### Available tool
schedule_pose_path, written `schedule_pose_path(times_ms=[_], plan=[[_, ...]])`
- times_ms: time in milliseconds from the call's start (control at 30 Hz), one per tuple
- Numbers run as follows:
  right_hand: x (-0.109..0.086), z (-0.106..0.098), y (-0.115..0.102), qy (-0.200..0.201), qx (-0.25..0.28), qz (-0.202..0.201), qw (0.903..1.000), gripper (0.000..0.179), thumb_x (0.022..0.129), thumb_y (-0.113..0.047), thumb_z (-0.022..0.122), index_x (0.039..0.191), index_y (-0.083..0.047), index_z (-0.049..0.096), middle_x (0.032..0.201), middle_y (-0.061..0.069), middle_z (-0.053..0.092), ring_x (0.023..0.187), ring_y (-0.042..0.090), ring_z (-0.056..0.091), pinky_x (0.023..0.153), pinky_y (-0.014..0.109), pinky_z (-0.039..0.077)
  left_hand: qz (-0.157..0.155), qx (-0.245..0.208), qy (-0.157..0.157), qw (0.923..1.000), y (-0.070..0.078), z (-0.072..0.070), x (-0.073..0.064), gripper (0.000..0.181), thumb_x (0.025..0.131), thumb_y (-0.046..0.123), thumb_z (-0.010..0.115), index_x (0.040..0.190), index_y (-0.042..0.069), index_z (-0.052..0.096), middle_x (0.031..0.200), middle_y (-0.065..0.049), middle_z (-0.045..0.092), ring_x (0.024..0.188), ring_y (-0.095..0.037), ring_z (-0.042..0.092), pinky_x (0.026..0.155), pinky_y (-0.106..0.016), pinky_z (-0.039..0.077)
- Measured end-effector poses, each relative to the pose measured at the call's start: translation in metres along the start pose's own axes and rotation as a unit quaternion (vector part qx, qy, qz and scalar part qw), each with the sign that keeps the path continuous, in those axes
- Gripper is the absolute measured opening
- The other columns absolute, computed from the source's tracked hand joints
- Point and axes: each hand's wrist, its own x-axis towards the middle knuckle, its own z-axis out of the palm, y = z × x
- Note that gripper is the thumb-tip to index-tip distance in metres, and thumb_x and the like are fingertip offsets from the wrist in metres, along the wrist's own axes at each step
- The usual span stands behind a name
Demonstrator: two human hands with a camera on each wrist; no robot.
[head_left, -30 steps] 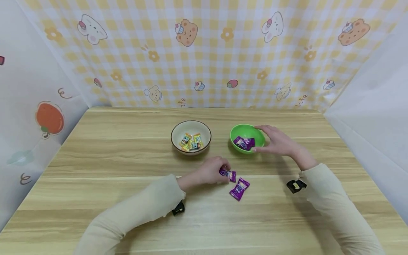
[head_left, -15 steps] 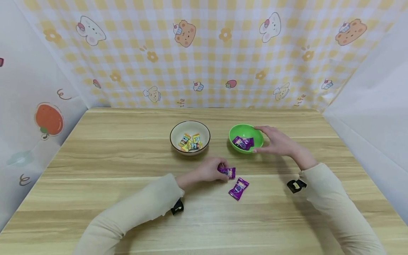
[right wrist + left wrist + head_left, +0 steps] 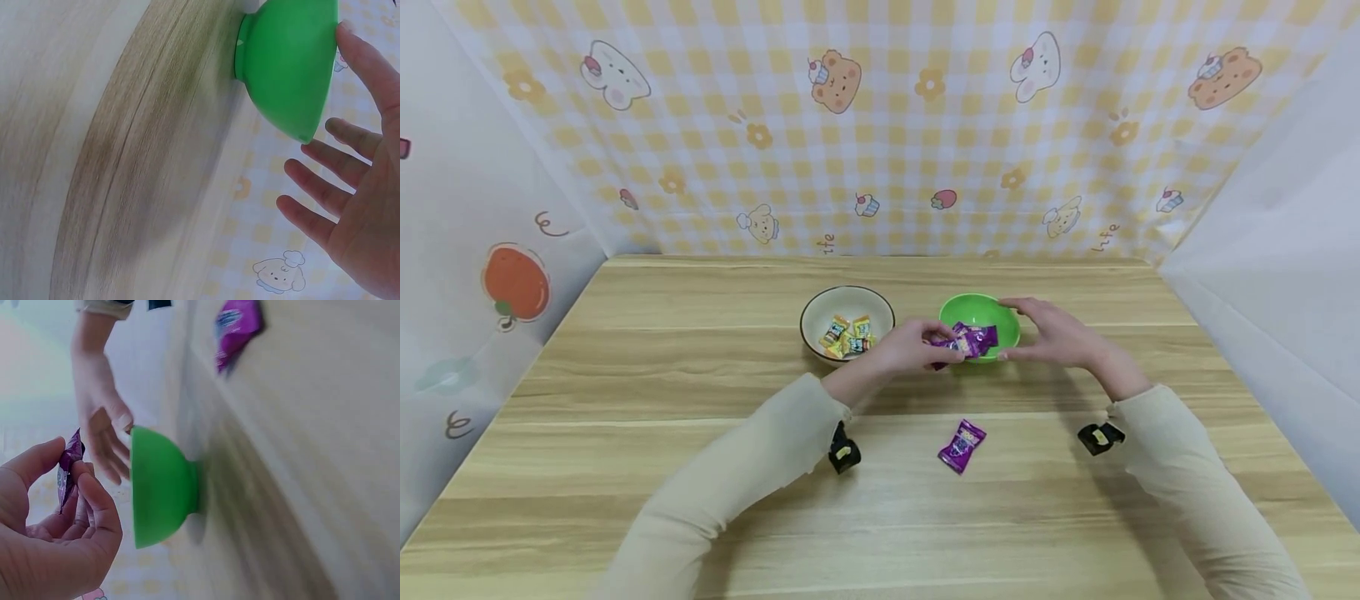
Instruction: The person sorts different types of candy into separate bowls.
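My left hand [image 3: 906, 348] pinches a purple-wrapped candy [image 3: 70, 464] between thumb and fingers at the near-left rim of the green bowl [image 3: 977, 307]. From the left wrist view, the candy is above the level of the bowl's rim. More purple candies [image 3: 983, 335] lie inside the bowl, partly covered by the held one in the head view. On the bowl's right side, my right hand [image 3: 1060, 335] touches the rim with its thumb and a fingertip. Its other fingers spread loosely, apart from the bowl. One purple candy [image 3: 962, 446] lies on the table nearer to me.
A cream bowl [image 3: 850, 298] with a dark rim stands left of the green one, holding several yellow-wrapped candies [image 3: 837, 331]; my left hand is close to its right side. The wooden table [image 3: 685, 333] ends at a checkered curtain [image 3: 880, 150] at the back.
My left hand has lifted one purple candy off the table and carried it forward to the green bowl. The right hand has kept its place at the rim.
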Motion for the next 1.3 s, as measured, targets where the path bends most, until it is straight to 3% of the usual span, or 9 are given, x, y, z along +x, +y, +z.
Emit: schedule_pose_path(times_ms=[267, 367, 500, 633, 867, 1033, 1167, 1300], plan=[[0.000, 0.000, 0.000, -0.007, 0.005, 0.003, 1.0000, 0.084, 0.072, -0.045, 0.069, 0.132, 0.001, 0.033, 0.128, 0.022, 0.039, 0.112, 0.038, 0.039, 0.090, 0.054, 0.030, -0.018, -0.012, 0.042, 0.9989, 0.012, -0.003, 0.021, 0.033, 0.078, 0.020, 0.068, 0.106, 0.004, 0.060, 0.083, -0.006, 0.059, 0.070, -0.019, 0.057, 0.071, -0.036, 0.049], [-0.001, -0.001, 0.000, -0.008, 0.011, 0.004, 0.9999, 0.084, 0.071, -0.044, 0.069, 0.132, 0.001, 0.033, 0.128, 0.022, 0.039, 0.112, 0.038, 0.039, 0.090, 0.055, 0.030, -0.031, -0.057, 0.057, 0.9963, 0.014, -0.003, 0.026, 0.032, 0.079, 0.016, 0.067, 0.107, 0.003, 0.059, 0.085, -0.008, 0.061, 0.072, -0.020, 0.059, 0.072, -0.034, 0.048], [-0.001, -0.001, 0.000, -0.005, 0.016, 0.003, 0.9999, 0.083, 0.071, -0.043, 0.070, 0.132, 0.001, 0.034, 0.128, 0.022, 0.040, 0.112, 0.038, 0.039, 0.090, 0.055, 0.030, -0.037, -0.149, 0.062, 0.9862, 0.014, -0.002, 0.030, 0.036, 0.079, 0.004, 0.065, 0.113, -0.003, 0.054, 0.092, -0.014, 0.060, 0.079, -0.021, 0.060, 0.071, -0.029, 0.049], [-0.001, 0.000, 0.001, -0.001, 0.015, -0.003, 0.9999, 0.082, 0.071, -0.042, 0.071, 0.132, 0.000, 0.035, 0.128, 0.022, 0.040, 0.111, 0.038, 0.040, 0.089, 0.055, 0.030, -0.033, -0.164, 0.063, 0.9839, 0.011, -0.001, 0.028, 0.037, 0.080, 0.003, 0.063, 0.115, -0.006, 0.052, 0.092, -0.015, 0.059, 0.078, -0.024, 0.060, 0.070, -0.031, 0.050], [-0.002, 0.000, 0.001, -0.001, 0.016, -0.005, 0.9999, 0.082, 0.071, -0.042, 0.071, 0.131, 0.001, 0.035, 0.128, 0.022, 0.040, 0.111, 0.038, 0.040, 0.089, 0.055, 0.030, -0.051, -0.142, 0.031, 0.9882, -0.002, -0.001, 0.013, 0.034, 0.082, 0.012, 0.063, 0.112, -0.001, 0.054, 0.093, -0.018, 0.061, 0.081, -0.031, 0.059, 0.067, -0.034, 0.050], [-0.002, -0.001, -0.001, -0.002, 0.014, -0.003, 0.9999, 0.082, 0.071, -0.041, 0.071, 0.131, 0.003, 0.035, 0.127, 0.023, 0.040, 0.111, 0.039, 0.040, 0.090, 0.054, 0.030, -0.071, -0.136, -0.016, 0.9881, -0.007, 0.002, -0.008, 0.033, 0.081, 0.014, 0.064, 0.110, 0.001, 0.055, 0.096, -0.021, 0.060, 0.080, -0.033, 0.059, 0.069, -0.037, 0.050], [-0.002, -0.002, -0.002, -0.003, 0.013, 0.000, 0.9999, 0.082, 0.071, -0.041, 0.071, 0.130, 0.003, 0.035, 0.127, 0.023, 0.040, 0.111, 0.039, 0.040, 0.089, 0.054, 0.031, -0.080, -0.115, -0.050, 0.9889, -0.014, 0.009, -0.018, 0.035, 0.082, 0.017, 0.064, 0.112, 0.002, 0.054, 0.092, -0.021, 0.061, 0.071, -0.033, 0.060, 0.064, -0.037, 0.050], [-0.002, -0.002, -0.001, -0.002, 0.014, 0.002, 0.9999, 0.083, 0.071, -0.041, 0.071, 0.131, 0.003, 0.035, 0.127, 0.023, 0.040, 0.111, 0.039, 0.041, 0.089, 0.054, 0.030, -0.083, -0.100, -0.062, 0.9896, -0.022, 0.020, -0.022, 0.035, 0.080, 0.015, 0.066, 0.110, 0.003, 0.053, 0.087, -0.016, 0.062, 0.067, -0.030, 0.060, 0.057, -0.034, 0.051]])
